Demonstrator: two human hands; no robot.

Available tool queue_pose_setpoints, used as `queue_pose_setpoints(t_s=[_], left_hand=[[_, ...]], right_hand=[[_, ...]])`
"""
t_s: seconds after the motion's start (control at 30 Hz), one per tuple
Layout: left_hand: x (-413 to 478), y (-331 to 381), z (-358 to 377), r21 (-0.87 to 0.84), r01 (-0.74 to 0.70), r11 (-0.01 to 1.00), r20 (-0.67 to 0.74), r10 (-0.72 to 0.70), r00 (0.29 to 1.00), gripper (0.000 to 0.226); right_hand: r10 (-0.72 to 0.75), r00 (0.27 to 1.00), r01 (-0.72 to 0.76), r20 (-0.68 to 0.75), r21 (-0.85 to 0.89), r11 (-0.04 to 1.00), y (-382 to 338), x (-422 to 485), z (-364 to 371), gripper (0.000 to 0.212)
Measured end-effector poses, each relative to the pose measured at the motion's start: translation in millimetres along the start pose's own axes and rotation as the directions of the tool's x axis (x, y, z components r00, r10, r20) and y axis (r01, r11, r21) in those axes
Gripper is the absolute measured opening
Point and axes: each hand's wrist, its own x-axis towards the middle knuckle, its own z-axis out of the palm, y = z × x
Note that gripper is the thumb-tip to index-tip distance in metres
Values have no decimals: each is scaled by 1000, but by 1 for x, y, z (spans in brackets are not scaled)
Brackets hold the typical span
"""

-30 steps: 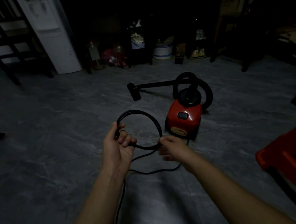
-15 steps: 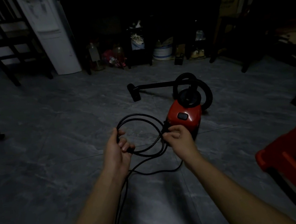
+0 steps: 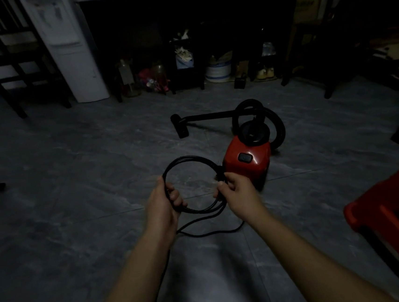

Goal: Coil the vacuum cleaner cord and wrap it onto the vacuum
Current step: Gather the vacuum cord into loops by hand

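A small red vacuum cleaner stands on the grey tiled floor, with its black hose looped behind it and the wand and nozzle lying to the left. A black cord forms a round coil of a few loops in front of me. My left hand grips the coil's left side. My right hand grips its right side, just in front of the vacuum. Slack cord trails on the floor below my hands and runs back under my left forearm.
A red plastic stool stands at the right edge. A dark sideboard with jars and clutter beneath lines the back wall, next to a white appliance and a dark chair.
My right hand rose from below the coil to its right side, laying another loop onto it. The coil is now rounder and held up between both hands.
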Motion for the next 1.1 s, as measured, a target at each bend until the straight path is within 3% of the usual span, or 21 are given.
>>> queue_pose_setpoints(t_s=[0.17, 0.27, 0.33, 0.4, 0.47, 0.53, 0.67, 0.87, 1.03, 1.1], left_hand=[[-7, 4, 4, 329, -43, 943, -37, 59, 998, 37], [-6, 0, -2, 534, -139, 834, 3, 162, 987, 25], [-5, -3, -7, 669, -216, 711, 58, 241, 969, 20], [-3, -5, -13, 797, -340, 499, 189, 329, 925, 41], [-3, -7, -14, 825, -484, 290, 362, 385, 849, 53], [-6, -9, -14, 787, -587, 191, 500, 359, 788, 55], [-10, -12, -12, 761, -612, 216, 568, 235, 789, 49], [-14, -9, -12, 785, -587, 196, 538, 254, 804, 24], [-16, -7, -7, 754, -520, 400, 423, 309, 851, 18], [-16, -5, -7, 737, -517, 435, 395, 344, 852, 17]], right_hand=[[-77, 997, 76, -5, -136, 988, 0, 5, -10, 18], [-141, 988, 155, 65, -318, 935, 3, 3, -14, 21], [-147, 978, 197, 146, -432, 880, 5, 1, -14, 23], [-132, 967, 222, 219, -465, 857, 3, -3, -15, 25], [-129, 955, 247, 267, -474, 845, -1, -5, -16, 27], [-110, 938, 252, 327, -431, 867, -8, -7, -16, 27], [-68, 919, 206, 388, -326, 923, -10, -8, -14, 22], [-45, 943, 127, 330, -231, 964, -14, -5, -16, 14], [-40, 951, 92, 306, -157, 983, -18, -3, -21, 22], [-44, 958, 89, 282, -149, 985, -17, -1, -23, 24]])
